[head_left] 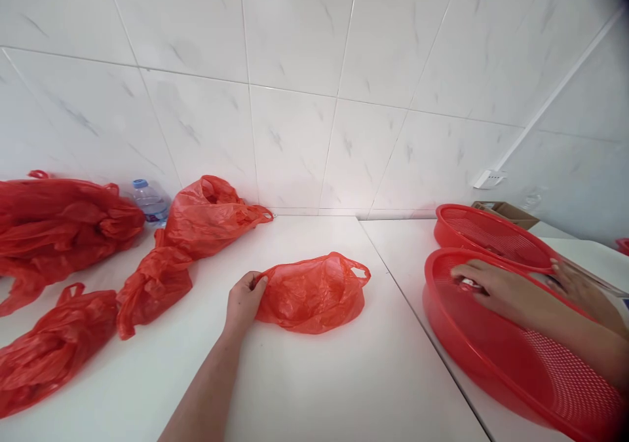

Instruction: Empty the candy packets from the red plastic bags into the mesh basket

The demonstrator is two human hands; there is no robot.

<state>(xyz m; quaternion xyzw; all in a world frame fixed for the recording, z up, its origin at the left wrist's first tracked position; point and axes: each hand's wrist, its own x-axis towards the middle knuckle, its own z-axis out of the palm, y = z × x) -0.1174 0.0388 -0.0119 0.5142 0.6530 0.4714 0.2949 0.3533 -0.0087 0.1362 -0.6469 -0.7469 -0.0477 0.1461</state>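
Nearest the camera, a bare left forearm [204,389] rising from the lower edge over a white tabletop [314,389]. At its end, the left hand, [243,304] closed, fingers curled around the rim of a red plastic carrier bag [312,294], pinching the thin film at the bag's left side. The bag flat and crumpled mid-table, one loop handle standing up at its right end. Off to the right, beyond a seam in the tabletop, two large round red perforated plastic baskets: the near one [515,376] tilted, the far one [484,232] just behind it. A co-worker's hands [496,288] over their rims, coming in from the right. Further left, three more crumpled red bags: a twisted one [196,232] by the far edge, a heap [59,226] at far left, another [54,344] nearer left. Between them, a plastic water bottle [150,200] with a blue cap against the tiled wall [295,147].
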